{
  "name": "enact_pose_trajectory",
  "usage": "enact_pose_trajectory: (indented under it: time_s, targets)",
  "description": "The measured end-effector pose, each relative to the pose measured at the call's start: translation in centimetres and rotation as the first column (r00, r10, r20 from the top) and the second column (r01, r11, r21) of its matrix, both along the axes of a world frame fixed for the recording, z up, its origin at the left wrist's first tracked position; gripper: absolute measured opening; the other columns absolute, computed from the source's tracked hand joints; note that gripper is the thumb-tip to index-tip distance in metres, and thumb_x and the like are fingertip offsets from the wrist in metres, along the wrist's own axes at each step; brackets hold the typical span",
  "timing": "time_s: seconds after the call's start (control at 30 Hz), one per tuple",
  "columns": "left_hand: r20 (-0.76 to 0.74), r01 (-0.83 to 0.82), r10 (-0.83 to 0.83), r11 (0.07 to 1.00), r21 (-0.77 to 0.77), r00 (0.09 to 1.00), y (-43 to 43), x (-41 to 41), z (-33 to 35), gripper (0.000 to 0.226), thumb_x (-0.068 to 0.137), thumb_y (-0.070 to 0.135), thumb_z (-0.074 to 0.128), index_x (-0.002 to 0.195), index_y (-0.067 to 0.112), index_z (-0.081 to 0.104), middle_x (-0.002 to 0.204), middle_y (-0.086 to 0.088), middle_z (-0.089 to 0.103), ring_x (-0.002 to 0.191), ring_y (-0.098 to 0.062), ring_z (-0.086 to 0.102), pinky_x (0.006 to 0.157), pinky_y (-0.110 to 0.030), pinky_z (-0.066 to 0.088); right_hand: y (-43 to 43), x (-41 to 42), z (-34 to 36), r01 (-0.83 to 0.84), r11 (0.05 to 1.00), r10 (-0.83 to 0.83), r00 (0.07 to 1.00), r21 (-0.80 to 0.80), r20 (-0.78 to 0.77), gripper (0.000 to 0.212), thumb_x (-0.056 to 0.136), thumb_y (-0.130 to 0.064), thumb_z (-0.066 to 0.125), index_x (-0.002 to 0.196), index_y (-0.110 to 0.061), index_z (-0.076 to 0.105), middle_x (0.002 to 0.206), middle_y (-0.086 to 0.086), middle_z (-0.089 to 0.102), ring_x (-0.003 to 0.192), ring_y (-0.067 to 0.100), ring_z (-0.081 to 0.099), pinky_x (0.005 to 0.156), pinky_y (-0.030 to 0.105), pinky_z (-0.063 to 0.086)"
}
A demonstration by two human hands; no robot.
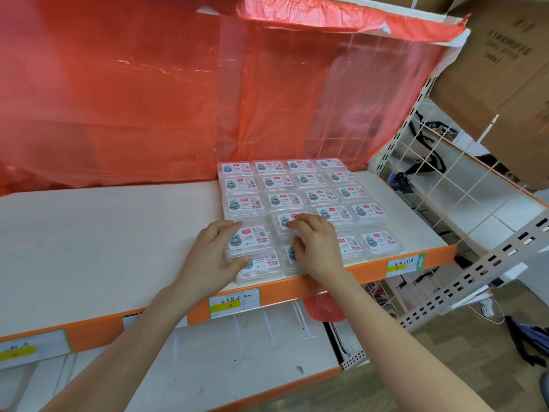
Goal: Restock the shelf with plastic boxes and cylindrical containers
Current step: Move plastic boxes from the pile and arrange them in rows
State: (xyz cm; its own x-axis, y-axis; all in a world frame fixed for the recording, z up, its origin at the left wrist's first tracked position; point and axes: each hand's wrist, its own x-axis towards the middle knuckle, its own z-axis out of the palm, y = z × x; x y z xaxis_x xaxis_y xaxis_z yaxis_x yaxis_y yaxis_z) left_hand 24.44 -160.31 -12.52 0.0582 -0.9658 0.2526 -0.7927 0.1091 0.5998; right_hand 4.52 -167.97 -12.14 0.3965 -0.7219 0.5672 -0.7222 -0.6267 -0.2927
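The boxes point(315, 197) are see-through, each topped with a white label point(248, 237) done in teal cartoon art plus a red badge. The shelf point(104, 233) is white, edged in orange up front. A semi-transparent red sheet point(148, 99) is hung behind. Tags point(233, 303) are marked yellow with green borders. Cartons point(505, 69) are plain brown.

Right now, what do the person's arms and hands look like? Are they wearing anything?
Two bare hands, the left hand and the right hand, on bare forearms. No sleeves, gloves, watch, bracelet or rings show anywhere in view.
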Motion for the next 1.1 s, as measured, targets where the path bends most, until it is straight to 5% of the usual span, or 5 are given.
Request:
enact_pose_trajectory:
  time_s: [0.23, 0.33, 0.43, 0.6, 1.1]
  targets:
    - [0.001, -0.049, 0.049, 0.995, 0.082, 0.999, -0.6, -1.2, -0.1, 0.058, 0.085, 0.02, 0.064, 0.137, 0.013, 0.041, 0.149, -0.009, 0.023, 0.136, -0.022, 0.025, 0.108, -0.024, 0.018, 0.1, 0.0, -0.6, 0.011, 1.0, -0.012, 1.0, -0.018, -0.008, 0.036, 0.058, 0.008, 0.069, 0.093, -0.003, 0.07, 0.1, 0.018, 0.066, 0.088, 0.039, 0.063, 0.079, 0.049, 0.047]
    - [0.111, -0.069, 0.071, 0.997, -0.023, 0.991, 0.7, -2.0, -0.3, 0.051, 0.08, 0.016, 0.068, 0.128, 0.006, 0.052, 0.141, -0.019, 0.036, 0.129, -0.035, 0.033, 0.107, -0.037, 0.026, 0.1, 0.0, -0.9, 0.013, 1.0, -0.014, 1.0, -0.018, -0.013, 0.037, 0.059, 0.007, 0.068, 0.095, -0.004, 0.069, 0.102, 0.017, 0.066, 0.089, 0.039, 0.062, 0.08, 0.048, 0.047]
    - [0.245, -0.059, 0.082, 0.993, -0.098, 0.966, 2.0, -3.5, -0.2, 0.045, 0.072, 0.023, 0.065, 0.112, 0.004, 0.064, 0.119, -0.022, 0.056, 0.108, -0.043, 0.053, 0.091, -0.051, 0.045, 0.1, 0.0, -1.1, 0.016, 1.0, -0.016, 1.0, -0.023, -0.016, 0.036, 0.062, 0.004, 0.064, 0.097, -0.004, 0.068, 0.103, 0.016, 0.065, 0.091, 0.038, 0.062, 0.081, 0.048, 0.047]
    - [0.344, -0.072, 0.098, 0.993, -0.089, 0.934, 2.6, -4.8, -0.1, 0.051, 0.071, 0.03, 0.06, 0.113, 0.002, 0.064, 0.116, -0.019, 0.06, 0.109, -0.041, 0.056, 0.084, -0.05, 0.049, 0.3, 0.1, -1.1, 0.031, 0.999, -0.031, 0.999, -0.02, -0.024, 0.034, 0.065, -0.003, 0.057, 0.098, -0.005, 0.068, 0.105, 0.015, 0.065, 0.092, 0.037, 0.062, 0.083, 0.048, 0.047]
    - [0.32, -0.067, 0.067, 0.998, -0.011, 0.945, 1.1, -4.5, -1.4, 0.063, 0.085, 0.033, 0.06, 0.14, 0.011, 0.037, 0.146, -0.014, 0.033, 0.138, -0.032, 0.021, 0.11, -0.043, 0.023, 0.6, 0.0, -0.8, 0.032, 0.999, -0.031, 0.999, 0.03, -0.032, 0.037, 0.067, -0.004, 0.055, 0.102, -0.006, 0.068, 0.108, 0.014, 0.065, 0.094, 0.036, 0.061, 0.085, 0.049, 0.047]
